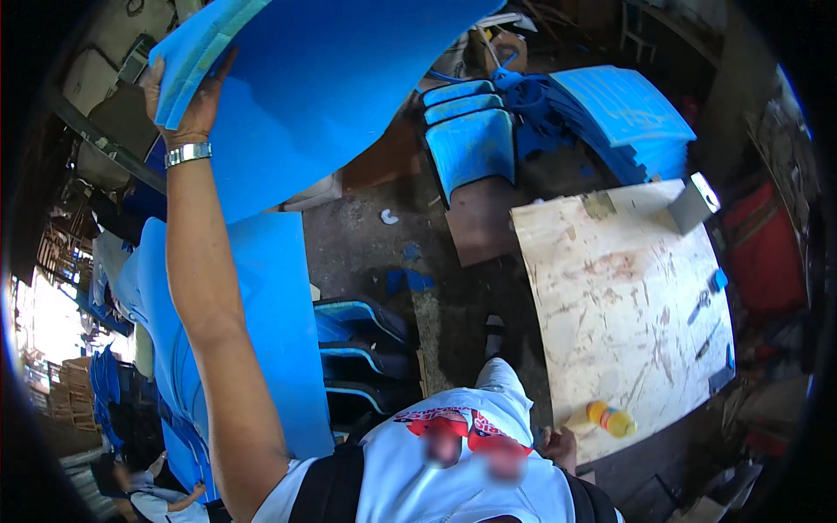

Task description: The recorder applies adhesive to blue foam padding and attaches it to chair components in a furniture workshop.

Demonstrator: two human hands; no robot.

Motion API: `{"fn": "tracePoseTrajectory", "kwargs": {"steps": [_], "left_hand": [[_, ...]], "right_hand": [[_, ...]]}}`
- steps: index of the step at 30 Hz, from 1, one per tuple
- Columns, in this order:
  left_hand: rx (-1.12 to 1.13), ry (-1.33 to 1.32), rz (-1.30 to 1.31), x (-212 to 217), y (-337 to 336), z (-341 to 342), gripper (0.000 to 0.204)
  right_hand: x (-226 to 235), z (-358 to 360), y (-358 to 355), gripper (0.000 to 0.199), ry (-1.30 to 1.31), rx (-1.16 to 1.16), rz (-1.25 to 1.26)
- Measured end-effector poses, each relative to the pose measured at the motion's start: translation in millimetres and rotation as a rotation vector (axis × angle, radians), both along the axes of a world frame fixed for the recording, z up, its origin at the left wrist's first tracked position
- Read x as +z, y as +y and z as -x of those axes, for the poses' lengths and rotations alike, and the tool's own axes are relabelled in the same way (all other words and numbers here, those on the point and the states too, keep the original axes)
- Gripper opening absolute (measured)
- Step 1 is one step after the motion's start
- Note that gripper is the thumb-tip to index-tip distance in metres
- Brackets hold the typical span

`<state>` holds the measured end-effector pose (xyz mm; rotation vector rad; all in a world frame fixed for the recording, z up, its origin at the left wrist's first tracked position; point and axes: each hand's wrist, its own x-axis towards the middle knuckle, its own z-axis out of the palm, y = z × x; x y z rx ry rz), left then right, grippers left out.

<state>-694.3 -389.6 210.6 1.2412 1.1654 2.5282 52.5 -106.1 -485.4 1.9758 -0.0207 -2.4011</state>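
The left hand (204,106) grips the edge of a big blue sheet (323,87), held up ahead on the person's left; the right hand (561,446) (curled or loose, I can't tell from here) is beside the pale table (623,331), near a yellow bottle (612,419).

A pale, scuffed table (610,349) stands on the right, with dark, dirty floor (349,253) showing to its left. Strong daylight (45,318) glares at the far left, above wooden slats (68,392), while the right side is dimmer.
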Motion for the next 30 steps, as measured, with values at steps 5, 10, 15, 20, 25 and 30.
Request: {"fn": "tracePoseTrajectory", "kwargs": {"steps": [5,10,15,20,25,30], "left_hand": [[0.157,-0.151,-0.001,-26.0,25.4,78.2,0.058],[0.199,-0.285,0.104,-103.4,43.9,137.1,0.051],[0.167,-0.443,0.121,-161.4,48.7,198.4,0.054],[-0.015,-0.642,0.044,-208.9,18.4,286.7,0.05],[0.58,0.017,0.412,-252.5,33.0,380.1,0.028],[0.462,-0.011,0.365,-268.3,64.5,507.2,0.04]], "right_hand": [[108.6,166.1,40.8,0.05,0.216,0.173,-0.415],[122.3,392.7,162.1,0.059,0.355,0.695,-0.55],[210.4,604.1,154.4,0.05,0.58,0.894,-0.774],[233.1,740.3,102.4,0.05,0.774,1.007,-0.819],[201.6,850.0,30.2,0.057,0.85,1.042,-0.687],[247.9,958.7,-19.8,0.057,0.936,1.089,-0.824]]}}
